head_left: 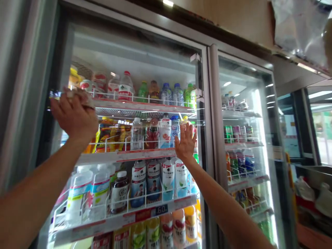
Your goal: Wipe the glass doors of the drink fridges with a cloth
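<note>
A: Progress, seen from my end of the head feed?

B: I judge a wipe of the tall clear glass door (145,55) to be under way. The crumpled pinkish-white cloth (81,96) is at 9 o'clock, up by the door's edge. My left hand (74,116) has its fingers bunched around it.

A: And the right?

B: My right hand (186,141), just off centre toward 4 o'clock, is spread wide with no cloth, palm toward the pane. Whether it touches, I can't tell.

A: Done versus left?

B: Hard to log. No streaks I can read, so I can't sort wiped glass from unwiped. My guess: much of the pane may be left, since the cloth covers only a small patch.

A: Surface?

B: See-through, with faint reflections. Behind it, white wire-railed shelves of bottles: a clear bottle with a red cap (126,86) toward 11 o'clock, a dark blue price tag (162,209) reading 6.0 at 6 o'clock.

A: Room?

B: A grey metal upright (216,103) stands at 3 o'clock; past it, a second glass door (241,83) with lit shelves of drinks. A crinkled translucent plastic sheet (301,27) hangs toward 2 o'clock. White plastic bags (304,188) near 4 o'clock, contents unclear. Bright window (325,128) at the far 3 o'clock edge.
</note>
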A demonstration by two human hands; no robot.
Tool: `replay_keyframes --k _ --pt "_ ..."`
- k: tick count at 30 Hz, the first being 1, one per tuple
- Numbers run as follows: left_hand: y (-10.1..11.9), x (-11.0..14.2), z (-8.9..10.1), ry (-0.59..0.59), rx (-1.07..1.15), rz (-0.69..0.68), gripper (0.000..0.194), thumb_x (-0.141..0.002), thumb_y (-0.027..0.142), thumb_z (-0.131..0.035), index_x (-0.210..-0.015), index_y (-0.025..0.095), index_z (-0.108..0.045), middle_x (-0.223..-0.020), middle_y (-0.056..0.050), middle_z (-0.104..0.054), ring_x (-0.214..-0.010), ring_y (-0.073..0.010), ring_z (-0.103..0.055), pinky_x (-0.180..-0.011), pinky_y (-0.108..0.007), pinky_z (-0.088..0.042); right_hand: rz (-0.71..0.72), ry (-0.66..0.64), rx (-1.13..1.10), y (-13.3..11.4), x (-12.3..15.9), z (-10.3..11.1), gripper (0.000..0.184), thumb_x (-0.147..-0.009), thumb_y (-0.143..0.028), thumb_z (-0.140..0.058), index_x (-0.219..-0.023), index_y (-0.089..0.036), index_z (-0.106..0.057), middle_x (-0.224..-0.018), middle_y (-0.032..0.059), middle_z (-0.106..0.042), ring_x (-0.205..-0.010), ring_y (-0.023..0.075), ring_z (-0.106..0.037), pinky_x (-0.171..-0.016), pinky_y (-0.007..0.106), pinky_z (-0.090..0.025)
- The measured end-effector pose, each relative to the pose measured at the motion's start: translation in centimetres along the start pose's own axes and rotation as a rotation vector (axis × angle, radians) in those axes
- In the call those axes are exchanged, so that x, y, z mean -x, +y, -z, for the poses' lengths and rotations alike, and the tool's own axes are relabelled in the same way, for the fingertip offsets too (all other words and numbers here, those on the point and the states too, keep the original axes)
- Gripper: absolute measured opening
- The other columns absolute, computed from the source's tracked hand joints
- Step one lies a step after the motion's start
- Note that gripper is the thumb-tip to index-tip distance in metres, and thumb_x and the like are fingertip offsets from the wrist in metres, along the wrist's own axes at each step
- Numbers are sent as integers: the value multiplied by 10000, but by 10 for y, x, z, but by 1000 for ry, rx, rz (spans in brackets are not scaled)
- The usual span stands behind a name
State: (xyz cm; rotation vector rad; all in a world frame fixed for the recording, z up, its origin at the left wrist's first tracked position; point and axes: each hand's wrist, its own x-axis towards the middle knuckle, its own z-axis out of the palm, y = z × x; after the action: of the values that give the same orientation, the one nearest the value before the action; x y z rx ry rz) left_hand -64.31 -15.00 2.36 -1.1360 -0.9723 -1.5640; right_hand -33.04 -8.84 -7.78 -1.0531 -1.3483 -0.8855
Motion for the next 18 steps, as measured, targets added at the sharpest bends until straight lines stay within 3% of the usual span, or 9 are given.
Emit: replay_keyframes --k 2,5,7,8,10,12,14,16,18 --pt "20 17 -4 -18 1 22 513 -878 375 -346 -1285 64 -376 -1443 -93 -286 -1334 -336 -178 -1052 -622 -148 -5 1 -25 1 0 -1 525 -894 -362 -306 -1384 -173 -293 -1491 137 -198 -1394 259 -93 -1076 556 -158" --pt "79 60 -21 -234 71 -212 457 -880 330 -318 -1268 117 -432 -1399 -63 -383 -1334 -252 -249 -1083 -516 -232 3 -7 -51 3 1 0 512 -889 -354 -317 -1374 -192 -314 -1489 120 -212 -1392 254 -109 -1083 547 -152" --pt "94 77 -24 -363 96 -338 407 -882 311 -324 -1216 154 -498 -1370 -58 -427 -1332 -206 -275 -1102 -463 -246 10 -13 -58 5 1 1 510 -885 -355 -330 -1368 -193 -327 -1489 112 -215 -1391 250 -112 -1089 536 -144" --pt "87 78 -21 -390 92 -351 401 -886 309 -324 -1209 152 -504 -1368 -66 -427 -1331 -199 -279 -1102 -459 -247 12 -15 -62 6 1 1 509 -884 -354 -334 -1367 -195 -329 -1489 108 -216 -1392 247 -110 -1092 531 -139" --pt "51 68 -5 -357 54 -266 444 -902 326 -313 -1253 88 -442 -1404 -113 -363 -1342 -229 -240 -1074 -513 -232 13 -19 -67 6 2 0 511 -885 -348 -331 -1374 -198 -313 -1490 101 -213 -1394 242 -100 -1094 530 -134" --pt "8 53 14 -167 -24 -19 545 -920 386 -286 -1277 -25 -321 -1427 -187 -272 -1349 -304 -133 -975 -609 -185 9 -21 -66 5 2 -1 524 -889 -350 -326 -1388 -196 -279 -1493 101 -203 -1395 242 -90 -1092 536 -132" --pt "-13 47 22 -77 -33 95 558 -939 394 -238 -1264 -59 -275 -1443 -208 -193 -1343 -324 4 -888 -636 -141 2 -22 -57 3 4 -1 537 -891 -356 -322 -1398 -190 -252 -1495 104 -194 -1396 244 -82 -1090 538 -136" --pt "1 57 16 -135 6 17 515 -938 362 -239 -1279 -20 -298 -1458 -179 -193 -1358 -285 27 -937 -625 -128 3 -20 -45 1 5 -1 536 -893 -358 -315 -1397 -186 -252 -1496 103 -194 -1396 239 -81 -1092 531 -142" --pt "34 74 4 -313 65 -210 472 -915 338 -284 -1291 65 -369 -1448 -116 -277 -1378 -224 -80 -1063 -552 -160 15 -15 -39 1 6 1 518 -895 -343 -306 -1388 -188 -277 -1493 96 -208 -1396 227 -93 -1096 514 -151"
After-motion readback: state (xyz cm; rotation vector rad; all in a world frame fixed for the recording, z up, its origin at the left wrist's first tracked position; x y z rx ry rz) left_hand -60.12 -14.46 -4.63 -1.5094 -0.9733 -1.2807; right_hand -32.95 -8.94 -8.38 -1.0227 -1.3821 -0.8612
